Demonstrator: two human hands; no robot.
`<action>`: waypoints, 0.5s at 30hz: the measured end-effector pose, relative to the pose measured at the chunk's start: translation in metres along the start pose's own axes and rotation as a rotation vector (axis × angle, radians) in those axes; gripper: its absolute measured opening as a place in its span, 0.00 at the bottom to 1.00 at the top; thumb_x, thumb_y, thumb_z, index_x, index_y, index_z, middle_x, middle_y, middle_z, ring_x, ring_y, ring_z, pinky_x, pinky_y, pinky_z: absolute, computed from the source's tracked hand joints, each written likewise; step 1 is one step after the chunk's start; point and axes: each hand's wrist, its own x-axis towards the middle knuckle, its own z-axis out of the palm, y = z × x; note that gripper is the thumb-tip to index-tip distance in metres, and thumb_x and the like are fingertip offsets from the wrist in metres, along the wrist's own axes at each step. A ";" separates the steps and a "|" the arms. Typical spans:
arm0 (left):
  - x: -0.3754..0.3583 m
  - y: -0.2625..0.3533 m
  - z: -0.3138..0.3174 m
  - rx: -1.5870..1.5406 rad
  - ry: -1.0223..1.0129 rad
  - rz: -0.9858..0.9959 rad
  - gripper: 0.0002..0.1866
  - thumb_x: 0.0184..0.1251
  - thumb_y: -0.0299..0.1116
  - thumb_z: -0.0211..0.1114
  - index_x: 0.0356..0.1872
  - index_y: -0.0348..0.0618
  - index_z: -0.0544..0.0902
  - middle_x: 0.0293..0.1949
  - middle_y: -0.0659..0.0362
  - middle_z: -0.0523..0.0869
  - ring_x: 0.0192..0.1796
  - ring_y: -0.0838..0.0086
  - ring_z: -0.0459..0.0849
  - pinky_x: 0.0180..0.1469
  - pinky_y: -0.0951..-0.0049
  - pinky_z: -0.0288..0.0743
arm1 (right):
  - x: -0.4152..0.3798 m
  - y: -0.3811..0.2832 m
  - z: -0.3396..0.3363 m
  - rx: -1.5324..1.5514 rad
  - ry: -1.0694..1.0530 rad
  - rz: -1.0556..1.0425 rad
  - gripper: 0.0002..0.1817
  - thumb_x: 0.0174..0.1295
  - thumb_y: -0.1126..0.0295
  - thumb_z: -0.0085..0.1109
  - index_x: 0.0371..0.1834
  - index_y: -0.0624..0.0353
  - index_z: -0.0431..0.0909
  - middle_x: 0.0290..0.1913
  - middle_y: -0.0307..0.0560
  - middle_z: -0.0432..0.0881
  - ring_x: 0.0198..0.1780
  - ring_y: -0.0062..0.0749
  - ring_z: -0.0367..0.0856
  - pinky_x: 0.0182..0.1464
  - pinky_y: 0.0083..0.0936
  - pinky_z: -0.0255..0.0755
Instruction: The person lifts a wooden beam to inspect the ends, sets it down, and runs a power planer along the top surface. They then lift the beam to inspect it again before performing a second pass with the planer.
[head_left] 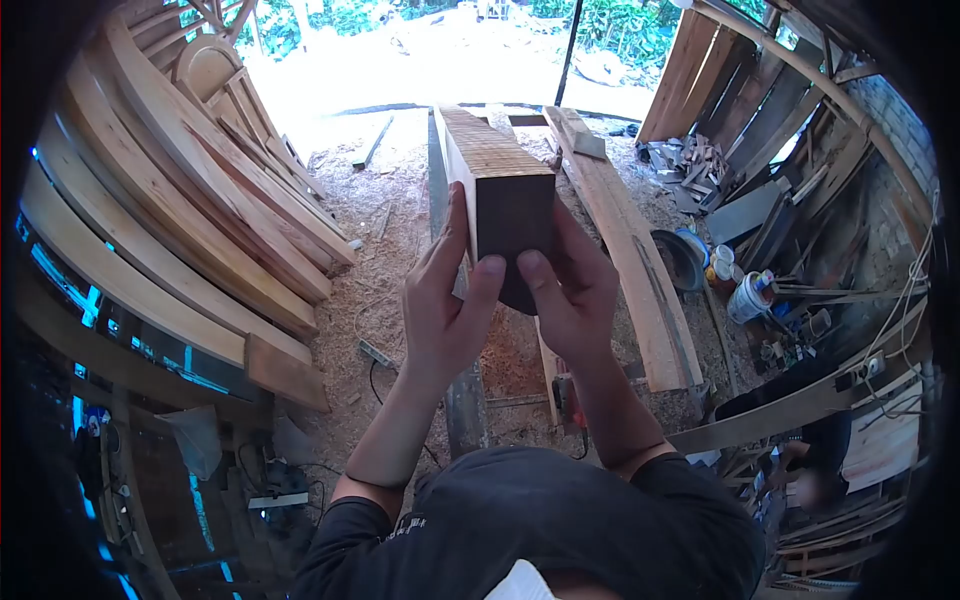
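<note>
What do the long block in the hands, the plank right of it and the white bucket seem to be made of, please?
The long block is probably wood: tan, striped top, dark end face, finish unclear. The plank looks like bare timber, pale with darker streaks. The white bucket may be plastic, from its smooth-looking wall.

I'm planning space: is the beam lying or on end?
Lying: the beam runs away from the camera, near end between left hand and right hand.

Between the fingers (456,228), a long, squared, tan wooden beam (500,150) has a cross-lined top and a dark matt end; right of them, a pale, rough-looking wooden plank (625,240); below, a matt black cloth shirt (580,520).
</note>
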 end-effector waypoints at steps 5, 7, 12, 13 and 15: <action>0.014 0.007 -0.006 -0.129 -0.011 -0.030 0.37 0.79 0.40 0.64 0.79 0.24 0.65 0.68 0.32 0.81 0.70 0.53 0.83 0.65 0.61 0.79 | 0.007 -0.001 0.015 0.043 0.136 -0.074 0.32 0.75 0.79 0.62 0.80 0.69 0.66 0.68 0.58 0.83 0.67 0.33 0.84 0.69 0.29 0.77; 0.018 0.002 -0.008 -0.115 -0.016 0.009 0.38 0.79 0.41 0.65 0.79 0.25 0.65 0.68 0.32 0.81 0.71 0.53 0.83 0.65 0.61 0.79 | 0.005 0.000 0.018 0.045 0.164 -0.075 0.30 0.75 0.79 0.62 0.79 0.70 0.67 0.67 0.58 0.83 0.66 0.33 0.84 0.68 0.29 0.78; 0.019 0.012 -0.012 -0.124 -0.050 -0.031 0.38 0.79 0.41 0.65 0.79 0.23 0.64 0.69 0.29 0.79 0.72 0.51 0.81 0.66 0.61 0.78 | 0.003 -0.001 0.024 -0.001 0.215 -0.091 0.29 0.76 0.78 0.62 0.78 0.70 0.69 0.64 0.57 0.86 0.64 0.29 0.84 0.66 0.26 0.78; 0.020 0.009 -0.012 -0.117 -0.048 -0.012 0.39 0.79 0.41 0.65 0.79 0.23 0.64 0.70 0.28 0.78 0.73 0.49 0.79 0.67 0.60 0.78 | 0.003 0.000 0.024 -0.028 0.222 -0.103 0.29 0.76 0.77 0.62 0.79 0.70 0.69 0.63 0.55 0.87 0.62 0.27 0.84 0.65 0.24 0.77; 0.020 0.009 -0.013 -0.110 -0.047 0.004 0.39 0.79 0.42 0.65 0.79 0.22 0.64 0.70 0.27 0.76 0.74 0.47 0.78 0.67 0.59 0.78 | 0.002 0.001 0.025 -0.056 0.231 -0.113 0.29 0.77 0.76 0.62 0.79 0.69 0.69 0.61 0.54 0.87 0.61 0.24 0.84 0.64 0.23 0.77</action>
